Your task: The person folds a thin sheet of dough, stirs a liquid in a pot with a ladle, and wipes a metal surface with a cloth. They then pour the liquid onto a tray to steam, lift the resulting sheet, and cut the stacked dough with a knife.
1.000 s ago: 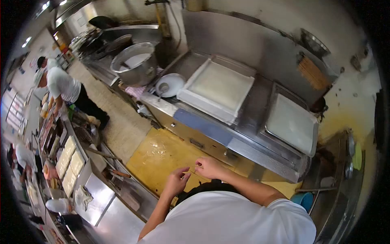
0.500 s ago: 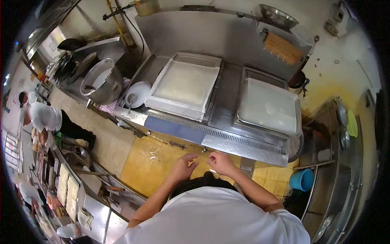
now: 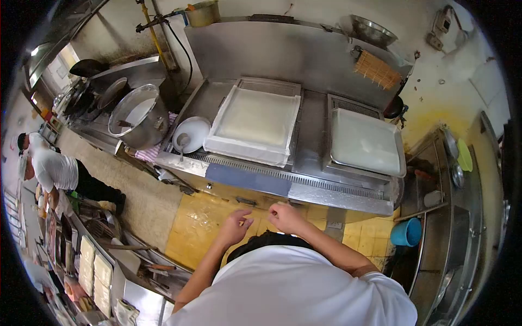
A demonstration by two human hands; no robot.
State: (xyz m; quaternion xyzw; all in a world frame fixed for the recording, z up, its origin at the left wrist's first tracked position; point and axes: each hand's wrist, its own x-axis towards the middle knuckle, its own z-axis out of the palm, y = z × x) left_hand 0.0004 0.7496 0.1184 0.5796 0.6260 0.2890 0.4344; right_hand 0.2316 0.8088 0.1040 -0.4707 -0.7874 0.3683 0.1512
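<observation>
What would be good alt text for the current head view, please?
A person's left hand and right hand are held apart, seemingly empty, before a steel counter bearing a white-lined tray and a metal tray, both holding something pale. To the left are a white plate with a ladle, a large pot and, beyond, other people.

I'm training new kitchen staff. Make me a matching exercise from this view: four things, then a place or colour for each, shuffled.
1. Left hand
2. Ladle
3. Bucket
4. Bamboo mat

A. Blue
B. Against the metal wall panel
C. Beside the right hand
D. On the white plate

Pairs: 1-C; 2-D; 3-A; 4-B
</observation>
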